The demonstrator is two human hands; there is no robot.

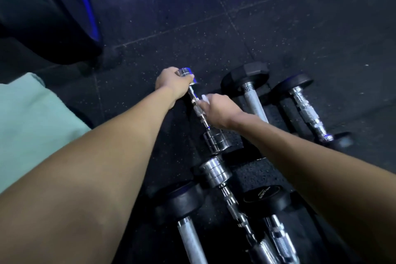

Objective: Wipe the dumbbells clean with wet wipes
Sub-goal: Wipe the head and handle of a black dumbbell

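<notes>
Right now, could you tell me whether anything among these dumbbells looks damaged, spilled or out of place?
Nothing stands out. The dumbbells lie roughly side by side on the floor mat; the left hand steadies the chrome dumbbell while the right hand wipes its handle.

We see a dim, bluish, soft-focused scene with glints on the chrome dumbbell handles (198, 109) and wide-angle stretching at the edges.

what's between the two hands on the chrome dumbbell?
Head view: a short stretch of the chrome dumbbell handle, bare, between the left hand on its far head and the right hand holding a white wipe.
</notes>
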